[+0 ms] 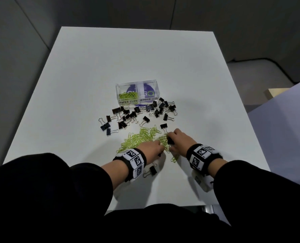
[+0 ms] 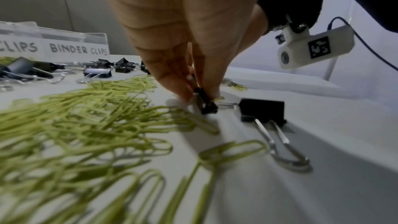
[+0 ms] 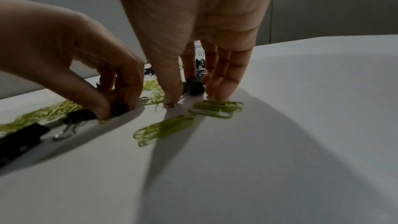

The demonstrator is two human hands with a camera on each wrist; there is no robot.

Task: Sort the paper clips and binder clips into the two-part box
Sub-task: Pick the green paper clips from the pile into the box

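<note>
The clear two-part box [image 1: 137, 100] stands mid-table, labelled PAPER CLIPS and BINDER CLIPS. Its left part holds some green paper clips [image 1: 128, 95]. Black binder clips [image 1: 137, 113] lie scattered in front of it. A pile of green paper clips [image 1: 144, 137] spreads nearer to me. My left hand [image 1: 152, 149] pinches a small black binder clip [image 2: 206, 104] at the pile's edge. My right hand [image 1: 176, 139] pinches another binder clip [image 3: 193, 86] between thumb and fingers, close beside the left hand [image 3: 86, 57].
One binder clip [image 2: 262, 110] lies just right of my left fingertips, and another [image 1: 151, 170] lies under my left wrist. A few paper clips [image 3: 217, 108] sit in front of the right hand. The white table [image 1: 93, 67] ends close to my body.
</note>
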